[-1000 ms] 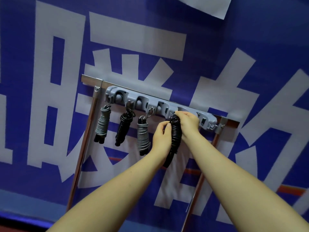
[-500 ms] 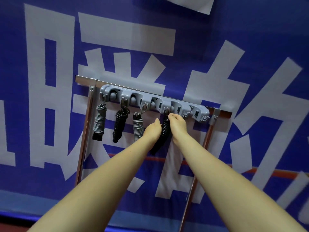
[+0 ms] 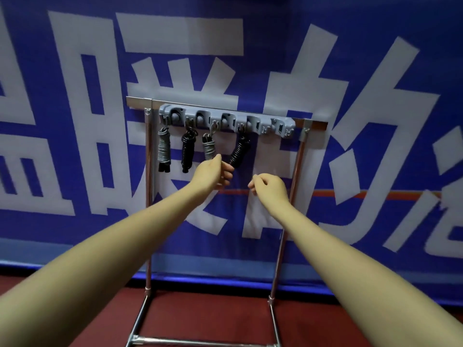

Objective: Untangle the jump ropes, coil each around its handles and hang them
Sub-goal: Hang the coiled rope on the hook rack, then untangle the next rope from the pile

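Both forearms reach forward and up toward the rack [image 3: 149,196]. The left hand [image 3: 213,175] has its fingers curled around the lower end of the fourth rope [image 3: 240,152], gripping it there and drawing that bundle aslant to the left. The right hand [image 3: 269,187] hangs apart from the rope, below and to the right of it, fingers loosely curled and holding nothing. Four coiled ropes hang from the grey hook bar [image 3: 226,120] at the top of the rack: a grey rope [image 3: 163,152] at the far left, a black rope [image 3: 188,152] beside it, a second grey rope [image 3: 208,149] third, touching or just behind the left hand's knuckles, and the held black rope fourth. The hooks at the right end of the bar are bare. The rack's chrome legs run down to a base rail [image 3: 200,341] on the red floor [image 3: 75,309]. A blue banner [image 3: 375,33] with large pale characters stands close behind the rack. Open room lies to the right of the fourth rope, between it and the right leg [image 3: 295,171].
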The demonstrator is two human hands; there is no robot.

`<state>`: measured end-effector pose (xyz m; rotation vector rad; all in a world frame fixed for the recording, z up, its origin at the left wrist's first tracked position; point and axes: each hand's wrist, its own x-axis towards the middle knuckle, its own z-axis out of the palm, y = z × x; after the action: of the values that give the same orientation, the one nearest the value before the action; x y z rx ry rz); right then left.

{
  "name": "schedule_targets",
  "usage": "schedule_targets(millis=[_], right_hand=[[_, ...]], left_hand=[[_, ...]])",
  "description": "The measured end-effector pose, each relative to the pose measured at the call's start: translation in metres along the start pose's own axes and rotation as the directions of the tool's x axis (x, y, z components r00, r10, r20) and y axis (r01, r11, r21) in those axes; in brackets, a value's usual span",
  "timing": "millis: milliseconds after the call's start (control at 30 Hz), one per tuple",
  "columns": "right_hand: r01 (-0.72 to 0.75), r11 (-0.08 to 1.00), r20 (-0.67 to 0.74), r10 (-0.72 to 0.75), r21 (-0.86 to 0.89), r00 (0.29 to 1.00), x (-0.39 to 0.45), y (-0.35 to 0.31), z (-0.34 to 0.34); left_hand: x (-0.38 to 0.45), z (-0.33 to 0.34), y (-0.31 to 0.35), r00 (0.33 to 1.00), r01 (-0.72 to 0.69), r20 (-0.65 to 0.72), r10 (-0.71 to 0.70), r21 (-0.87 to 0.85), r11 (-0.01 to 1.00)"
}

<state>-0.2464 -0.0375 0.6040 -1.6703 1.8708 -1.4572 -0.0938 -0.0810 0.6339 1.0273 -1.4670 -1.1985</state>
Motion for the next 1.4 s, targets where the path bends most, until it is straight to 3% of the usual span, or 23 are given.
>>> schedule_targets(millis=[167, 400, 500, 733, 833, 900, 1000, 1100, 1167, 1200, 1267, 1333, 1400], right_hand=[[-0.179, 0.943, 0.043, 0.174, 0.282, 0.984, -0.077, 0.016, 0.013], [-0.436, 0.840, 0.168, 0.402, 0.323, 0.900, -0.191, 0.112, 0.063], [-0.611, 0.733, 0.186, 0.583, 0.298, 0.791, -0.239, 0.176, 0.090], [-0.913, 0.408, 0.162, 0.899, 0.023, 0.406, -0.348, 0.330, 0.146], [-0.901, 0.358, 0.208, 0.927, -0.243, 0.312, -0.390, 0.391, 0.172], [-0.816, 0.410, 0.288, 0.906, -0.407, 0.311, -0.413, 0.414, 0.188], [-0.723, 0.476, 0.378, 0.872, -0.501, 0.312, -0.430, 0.423, 0.211], [-0.716, 0.438, 0.355, 0.893, -0.544, 0.276, -0.434, 0.441, 0.239], [-0.725, 0.403, 0.296, 0.913, -0.559, 0.279, -0.433, 0.453, 0.255], [-0.724, 0.395, 0.267, 0.918, -0.565, 0.292, -0.432, 0.459, 0.262], [-0.719, 0.376, 0.229, 0.927, -0.585, 0.298, -0.431, 0.470, 0.271], [-0.715, 0.348, 0.221, 0.938, -0.607, 0.268, -0.428, 0.478, 0.278], [-0.691, 0.331, 0.234, 0.944, -0.642, 0.234, -0.428, 0.488, 0.283]], left_hand=[[-0.073, -0.002, -0.027, 0.997, 0.060, 0.048, -0.062, 0.037, 0.998], [-0.148, 0.009, -0.160, 0.938, 0.282, 0.168, -0.302, 0.132, 0.950], [-0.167, 0.018, -0.240, 0.865, 0.443, 0.174, -0.470, 0.175, 0.879], [-0.194, 0.023, -0.431, 0.649, 0.688, 0.090, -0.755, 0.353, 0.634], [-0.200, 0.014, -0.505, 0.576, 0.711, 0.021, -0.817, 0.481, 0.513], [-0.211, 0.006, -0.550, 0.554, 0.669, -0.017, -0.832, 0.604, 0.434], [-0.230, 0.001, -0.582, 0.488, 0.650, -0.033, -0.872, 0.681, 0.338], [-0.242, 0.005, -0.611, 0.459, 0.787, -0.120, -0.880, 0.515, 0.340], [-0.250, 0.004, -0.626, 0.479, 0.779, -0.154, -0.864, 0.529, 0.337], [-0.251, 0.005, -0.634, 0.437, 0.807, -0.204, -0.876, 0.520, 0.281], [-0.259, -0.001, -0.648, 0.433, 0.835, -0.367, -0.823, 0.507, 0.214], [-0.277, -0.017, -0.673, 0.309, 0.917, -0.470, -0.827, 0.379, 0.127], [-0.298, -0.027, -0.700, 0.187, 0.962, -0.485, -0.854, 0.268, 0.059]])
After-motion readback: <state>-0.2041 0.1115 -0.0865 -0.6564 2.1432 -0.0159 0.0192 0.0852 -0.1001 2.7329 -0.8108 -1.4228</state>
